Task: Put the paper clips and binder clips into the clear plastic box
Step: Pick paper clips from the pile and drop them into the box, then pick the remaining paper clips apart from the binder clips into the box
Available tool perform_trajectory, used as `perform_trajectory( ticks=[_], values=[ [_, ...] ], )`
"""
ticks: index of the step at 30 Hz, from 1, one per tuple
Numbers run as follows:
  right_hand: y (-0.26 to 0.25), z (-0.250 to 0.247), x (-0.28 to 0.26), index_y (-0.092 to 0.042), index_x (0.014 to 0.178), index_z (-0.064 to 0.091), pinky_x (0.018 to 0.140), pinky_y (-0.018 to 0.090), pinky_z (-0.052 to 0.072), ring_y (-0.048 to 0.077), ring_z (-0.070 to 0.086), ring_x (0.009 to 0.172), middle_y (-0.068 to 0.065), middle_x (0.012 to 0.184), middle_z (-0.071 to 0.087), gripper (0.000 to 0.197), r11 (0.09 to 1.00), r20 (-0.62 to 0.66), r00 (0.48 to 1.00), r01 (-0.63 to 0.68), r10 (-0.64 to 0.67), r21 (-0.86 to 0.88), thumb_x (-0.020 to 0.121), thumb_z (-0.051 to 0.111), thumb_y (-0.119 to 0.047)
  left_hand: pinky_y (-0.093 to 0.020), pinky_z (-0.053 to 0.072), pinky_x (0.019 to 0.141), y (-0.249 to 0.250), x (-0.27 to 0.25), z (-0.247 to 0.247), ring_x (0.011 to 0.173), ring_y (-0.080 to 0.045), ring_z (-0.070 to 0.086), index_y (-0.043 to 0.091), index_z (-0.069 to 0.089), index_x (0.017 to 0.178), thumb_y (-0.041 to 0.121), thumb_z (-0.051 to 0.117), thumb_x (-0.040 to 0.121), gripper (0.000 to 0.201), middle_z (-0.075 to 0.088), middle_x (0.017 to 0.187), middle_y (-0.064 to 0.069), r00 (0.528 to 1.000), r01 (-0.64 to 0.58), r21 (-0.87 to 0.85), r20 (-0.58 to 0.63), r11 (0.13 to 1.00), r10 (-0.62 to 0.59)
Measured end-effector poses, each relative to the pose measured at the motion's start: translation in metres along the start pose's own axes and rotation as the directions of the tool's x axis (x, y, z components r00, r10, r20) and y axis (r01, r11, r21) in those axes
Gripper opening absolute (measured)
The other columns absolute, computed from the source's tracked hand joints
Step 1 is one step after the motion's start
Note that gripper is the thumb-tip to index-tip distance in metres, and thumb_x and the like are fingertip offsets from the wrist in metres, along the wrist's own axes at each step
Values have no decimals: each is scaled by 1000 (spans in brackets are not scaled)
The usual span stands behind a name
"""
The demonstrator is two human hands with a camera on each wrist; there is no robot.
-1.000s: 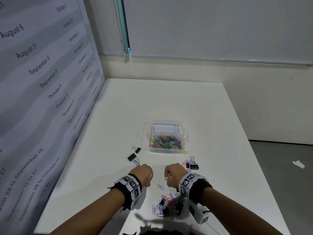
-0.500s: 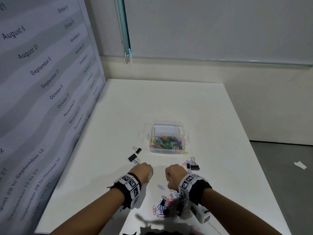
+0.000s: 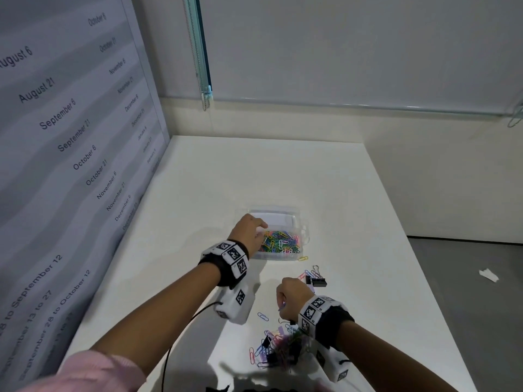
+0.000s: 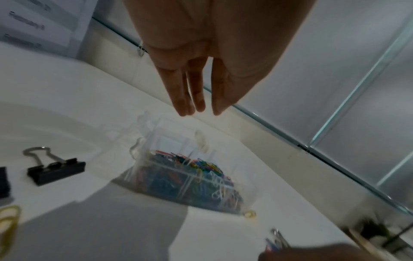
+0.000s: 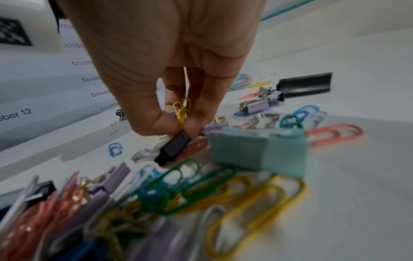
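The clear plastic box (image 3: 302,232) stands mid-table, holding many coloured paper clips. My left hand (image 3: 259,229) hovers over its left end. In the left wrist view its fingers (image 4: 196,109) point straight down, holding nothing, above the box (image 4: 138,146); a pale blur hangs just below them. My right hand (image 3: 281,304) is over the loose pile of clips (image 3: 280,349) near the front edge. In the right wrist view it (image 5: 176,123) pinches a yellow paper clip (image 5: 182,109), with a small black binder clip (image 5: 173,150) at its fingertips.
Black binder clips (image 3: 318,282) and paper clips lie right of my right hand; another black binder clip (image 4: 57,169) lies left of the box. A yellow paper clip (image 3: 302,258) lies at the box's front corner. A dated panel (image 3: 70,137) walls the table's left side.
My left hand moved forward from the near table to above the box and its fingers straightened. My right hand stayed over the pile, still curled.
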State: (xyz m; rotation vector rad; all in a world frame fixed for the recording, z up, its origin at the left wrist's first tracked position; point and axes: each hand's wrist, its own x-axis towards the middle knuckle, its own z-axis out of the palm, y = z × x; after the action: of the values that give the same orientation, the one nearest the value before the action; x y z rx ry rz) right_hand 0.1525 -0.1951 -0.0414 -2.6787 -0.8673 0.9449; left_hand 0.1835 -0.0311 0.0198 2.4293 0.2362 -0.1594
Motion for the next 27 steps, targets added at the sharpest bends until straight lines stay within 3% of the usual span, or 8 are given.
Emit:
perform_trajectory(
  ticks=[2,5,9,12,17,21,24,27],
  values=[
    [3,0,-1,-25,52,41,49,17,31,14,48,76,-13,63,41,35,999,-2,1000,-16,16,46,74,54,-2,-28,44,96,-5,-8,7,109,-25,55,9,61,114,7,50,90,26,49,123,-12,998,-54,35,41,998,53],
    [7,-4,-3,-25,52,45,57,20,42,10,51,66,-16,60,47,31,990,-19,999,-47,50,131,70,57,-2,-25,46,84,-16,-32,22,94,-17,57,15,63,104,12,58,84,21,56,110,-4,971,-118,104,219,987,93],
    [11,-26,3,-20,57,55,56,19,49,6,56,64,-11,67,57,21,974,-107,988,-88,112,209,66,59,-1,-32,48,85,-38,-61,51,97,-22,59,18,62,105,24,72,75,32,54,97,-1,862,-187,277,507,942,23],
    [12,-56,13,-21,60,54,58,17,46,9,56,70,-8,72,58,24,967,-188,977,-54,103,247,68,63,0,-32,45,85,-49,-72,63,99,-25,56,13,58,104,26,74,75,35,47,95,-2,845,-221,308,535,925,24],
    [12,-93,28,-9,93,66,71,24,42,17,52,80,6,92,59,18,932,-436,892,49,121,359,77,61,-3,-31,43,84,-49,-77,67,102,-29,56,8,64,98,17,67,83,18,39,93,2,844,-210,289,536,934,24],
    [15,-79,26,-12,106,61,76,24,38,16,47,85,6,101,51,25,951,-378,921,24,99,308,81,64,-14,-33,44,83,-46,-79,65,99,-29,57,9,62,93,15,62,84,11,52,100,-8,835,-197,298,550,934,1],
    [25,-56,16,-13,97,66,84,29,45,21,53,94,7,99,57,19,968,-329,941,13,73,251,78,62,-10,-35,47,80,-45,-77,61,95,-29,60,19,53,70,9,52,84,18,64,102,-13,822,-222,272,569,936,29],
    [40,-45,2,-13,95,65,90,30,43,19,47,101,7,103,55,18,974,-393,916,5,86,226,78,61,-8,-33,48,80,-43,-71,56,95,-29,61,22,50,74,8,49,85,17,68,99,-13,824,-236,249,564,939,57]
  ],
)
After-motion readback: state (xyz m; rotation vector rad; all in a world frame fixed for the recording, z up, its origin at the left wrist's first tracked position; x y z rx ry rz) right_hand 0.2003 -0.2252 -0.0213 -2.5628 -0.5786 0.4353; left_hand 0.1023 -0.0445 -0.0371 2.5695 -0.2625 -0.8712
